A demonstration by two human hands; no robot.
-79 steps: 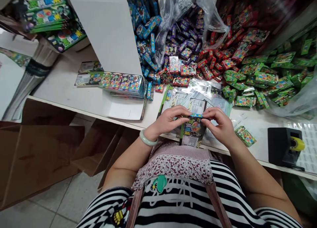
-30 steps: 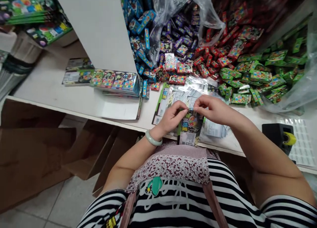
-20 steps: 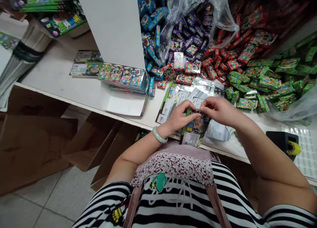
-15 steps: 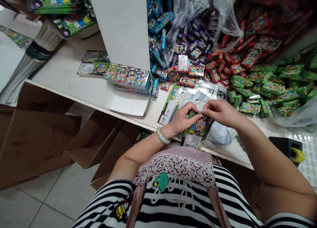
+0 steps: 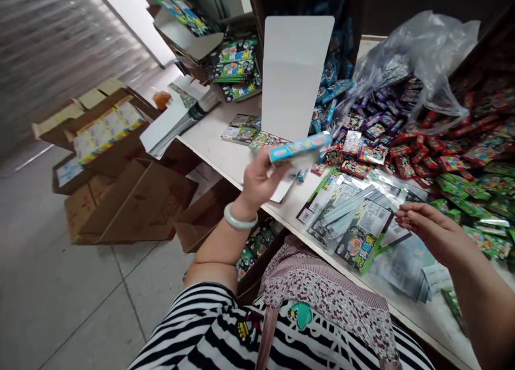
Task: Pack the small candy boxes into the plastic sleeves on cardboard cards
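Note:
My left hand (image 5: 259, 179) is closed around a blue-sided printed pack (image 5: 300, 147), lifted above the table and smeared by motion. Behind it, a white card box (image 5: 298, 75) stands with its tall flap up, and printed small boxes (image 5: 267, 140) show at its base. My right hand (image 5: 436, 228) is over the right part of the table, its thumb and fingers pressed together. Whatever those fingers pinch is too small to make out. Just left of them lie clear plastic sleeves with black-and-green printed cards (image 5: 356, 246) and pale strips (image 5: 352, 212).
Heaps of small purple (image 5: 388, 112), red (image 5: 406, 163) and green boxes (image 5: 462, 190) lie along the back, beside a crumpled clear bag (image 5: 434, 64). Green printed packs (image 5: 235, 64) are stacked at the far left. Open cartons (image 5: 132, 198) stand on the floor.
My hands were together over the cards and have moved apart. The left has gone left and up and now holds the blue-sided pack; the right has shifted right. The view has swung left.

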